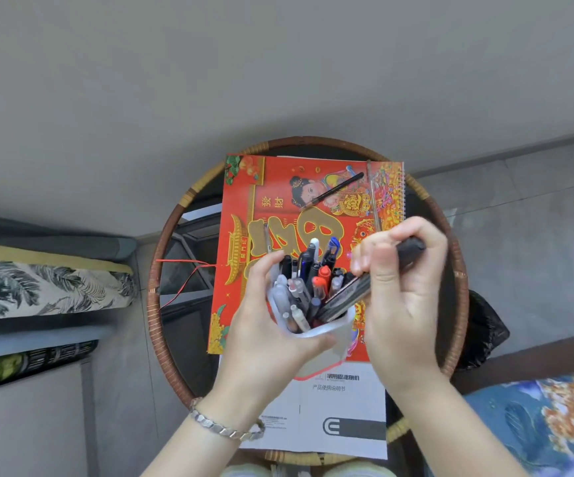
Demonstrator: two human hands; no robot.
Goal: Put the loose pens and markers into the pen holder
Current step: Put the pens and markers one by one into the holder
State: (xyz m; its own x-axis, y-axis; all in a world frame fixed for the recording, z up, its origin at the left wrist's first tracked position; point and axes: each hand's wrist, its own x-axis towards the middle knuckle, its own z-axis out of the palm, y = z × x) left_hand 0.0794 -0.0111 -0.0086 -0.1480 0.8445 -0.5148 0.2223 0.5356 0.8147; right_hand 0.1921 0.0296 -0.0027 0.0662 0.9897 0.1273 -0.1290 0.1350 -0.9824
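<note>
Round and rimmed in woven rattan, the small table [161,325] stands on a grey floor with cushions off to one side; over it lie a red calendar [244,187] and, nearer the person, a white printed booklet [344,421]. Above these the left hand [265,325] is wrapped around a clear plastic pen holder [316,330], lifted off the table as far as I can tell and already crowded with pens, caps up. The right hand [402,287] is clenched on a thick black marker [351,297], held slanted, its lower end at the holder's mouth and its other end sticking out past the fingers. Two loose ones remain on the calendar — a thin black pencil [335,189] lying diagonally and a slim pale pen [373,197] just beside it, near the spiral binding; a third pale barrel may lie left of the holder, though it is hard to make out. The marker looks light, stiff and smooth, so a firm pinch near its middle should steer it best. The holder's thin wall seems likely to flex if squeezed, and with so full a load it probably tips easily — holding it low around the body looks wise. The pencil and pen are slender and lie flat, so they will likely need fingertips at mid-barrel to lift.
</note>
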